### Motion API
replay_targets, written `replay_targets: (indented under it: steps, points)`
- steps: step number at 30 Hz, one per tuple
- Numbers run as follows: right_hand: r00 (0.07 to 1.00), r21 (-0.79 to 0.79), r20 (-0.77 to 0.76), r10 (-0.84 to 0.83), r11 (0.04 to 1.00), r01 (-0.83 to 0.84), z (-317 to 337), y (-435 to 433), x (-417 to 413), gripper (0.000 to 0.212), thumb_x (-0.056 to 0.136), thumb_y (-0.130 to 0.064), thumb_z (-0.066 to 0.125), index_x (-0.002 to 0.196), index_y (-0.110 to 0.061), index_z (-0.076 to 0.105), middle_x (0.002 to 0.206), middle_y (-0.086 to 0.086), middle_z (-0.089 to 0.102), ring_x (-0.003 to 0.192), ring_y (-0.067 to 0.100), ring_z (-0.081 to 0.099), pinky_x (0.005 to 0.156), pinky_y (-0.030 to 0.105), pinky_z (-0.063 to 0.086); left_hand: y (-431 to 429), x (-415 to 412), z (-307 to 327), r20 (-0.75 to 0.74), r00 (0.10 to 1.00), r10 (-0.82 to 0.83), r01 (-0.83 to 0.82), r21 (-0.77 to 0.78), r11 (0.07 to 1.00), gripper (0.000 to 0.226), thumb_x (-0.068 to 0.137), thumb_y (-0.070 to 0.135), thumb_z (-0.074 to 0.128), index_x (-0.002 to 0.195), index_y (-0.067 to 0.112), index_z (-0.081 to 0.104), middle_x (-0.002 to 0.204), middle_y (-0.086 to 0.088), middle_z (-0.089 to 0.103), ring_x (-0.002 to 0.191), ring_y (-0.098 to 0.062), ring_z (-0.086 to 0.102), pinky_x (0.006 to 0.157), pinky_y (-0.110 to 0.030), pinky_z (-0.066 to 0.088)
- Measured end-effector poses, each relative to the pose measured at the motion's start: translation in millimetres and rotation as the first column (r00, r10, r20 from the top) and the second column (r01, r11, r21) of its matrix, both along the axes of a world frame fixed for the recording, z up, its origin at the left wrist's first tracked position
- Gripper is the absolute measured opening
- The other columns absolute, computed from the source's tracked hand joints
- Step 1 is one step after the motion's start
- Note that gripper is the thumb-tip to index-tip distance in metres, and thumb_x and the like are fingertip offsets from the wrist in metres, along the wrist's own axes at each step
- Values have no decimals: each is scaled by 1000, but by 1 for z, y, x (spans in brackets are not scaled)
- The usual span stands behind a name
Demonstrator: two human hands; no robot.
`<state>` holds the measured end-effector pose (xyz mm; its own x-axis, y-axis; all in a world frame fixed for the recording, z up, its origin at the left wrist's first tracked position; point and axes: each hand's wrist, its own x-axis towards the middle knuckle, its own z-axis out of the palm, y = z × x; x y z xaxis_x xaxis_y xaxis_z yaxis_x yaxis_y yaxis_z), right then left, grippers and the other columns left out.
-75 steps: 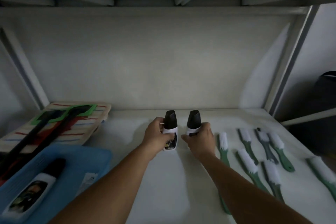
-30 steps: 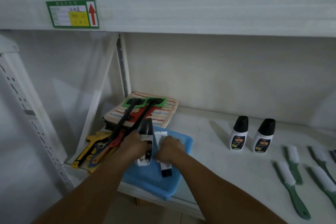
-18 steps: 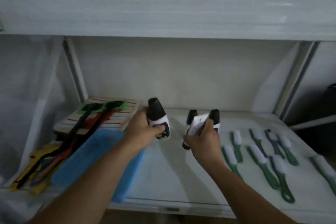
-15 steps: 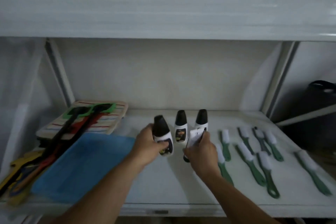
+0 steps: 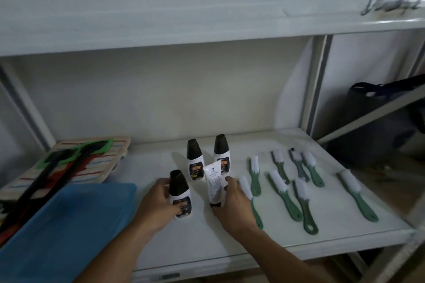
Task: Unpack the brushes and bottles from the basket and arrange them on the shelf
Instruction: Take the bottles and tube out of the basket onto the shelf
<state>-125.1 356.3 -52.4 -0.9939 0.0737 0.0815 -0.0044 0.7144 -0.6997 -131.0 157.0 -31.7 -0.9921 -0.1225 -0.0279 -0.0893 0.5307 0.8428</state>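
Note:
My left hand (image 5: pixel 158 204) grips a white bottle with a black cap (image 5: pixel 179 193), standing upright on the white shelf (image 5: pixel 271 235). My right hand (image 5: pixel 233 204) holds a white tube (image 5: pixel 213 182) cap down on the shelf, just right of that bottle. Two more black-capped bottles (image 5: pixel 195 161) (image 5: pixel 222 150) stand upright behind them. Several green-handled brushes with white bristles (image 5: pixel 284 192) lie in rows to the right. The blue basket (image 5: pixel 66 225) sits at the left front of the shelf; its inside is not visible.
A striped board with green, black and red long-handled tools (image 5: pixel 69 163) lies at the left back. An upper shelf (image 5: pixel 184 11) carries assorted goods. A metal upright (image 5: pixel 318 85) bounds the right side, with a dark bag (image 5: pixel 377 122) beyond it.
Both hands lifted a bottle and a tube out of the basket, carried them right, and lowered them onto the shelf in front of the two standing bottles.

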Motion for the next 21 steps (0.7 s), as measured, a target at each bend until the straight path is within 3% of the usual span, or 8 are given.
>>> replay_targets:
  steps: [2,4,6,8,10,15,19,21]
  points:
    - [997,70,4,71,995,-71,4,22,7,72,80,-21,71,141,-17,32,136,5,49,123,25,50,98,34,44,5,15,17,-21,994,107,-109,-119,987,78,57,9,82,128,16,51,120,-5,62,112,-29,59,91,-39,48]
    - [994,103,-41,98,990,-94,8,51,12,71,81,-20,69,142,-19,33,138,2,47,122,22,50,98,31,44,16,35,32,-240,952,189,-253,-271,929,70,64,2,79,128,11,52,122,-13,59,115,-34,54,93,-41,44]
    - [994,80,-88,70,995,-63,13,83,16,62,83,-17,67,139,-21,40,133,0,53,115,17,55,96,29,47,43,60,43,-461,869,179,-310,-225,924,61,63,-4,79,118,10,58,115,-10,59,108,-32,55,94,-37,44]
    - [993,49,-120,20,999,-14,17,116,19,53,84,-13,67,133,-24,47,126,-5,58,106,10,57,92,24,49,81,77,45,-573,813,108,-223,-135,965,48,64,-3,74,106,16,62,102,4,57,91,-21,57,86,-12,40]
    - [989,57,-143,-47,997,56,18,152,19,45,86,-14,66,128,-25,52,120,-6,61,102,8,58,88,22,48,120,78,42,-626,776,-79,-39,-172,984,37,63,4,66,96,21,63,96,10,56,85,-11,56,79,-4,37]
    - [972,130,-108,-210,966,223,10,231,2,39,90,-9,59,127,-23,59,123,-2,64,110,15,61,96,30,49,201,35,20,-358,821,-444,318,-359,877,23,83,14,59,100,30,63,104,19,58,101,0,56,89,-22,46]
    - [984,324,-16,-177,930,172,-9,269,-27,30,91,-13,53,113,-28,66,113,-2,66,100,15,61,92,33,52,257,-23,0,-228,825,-517,356,-500,789,24,92,13,50,107,22,67,112,8,61,103,-14,60,90,-32,50]
    - [994,420,-7,-105,902,98,-19,278,-40,24,92,-16,51,105,-32,64,106,-4,65,95,13,61,88,33,53,280,-47,-4,-180,818,-547,346,-605,717,23,90,5,49,96,17,67,107,0,61,96,-22,62,83,-38,52]
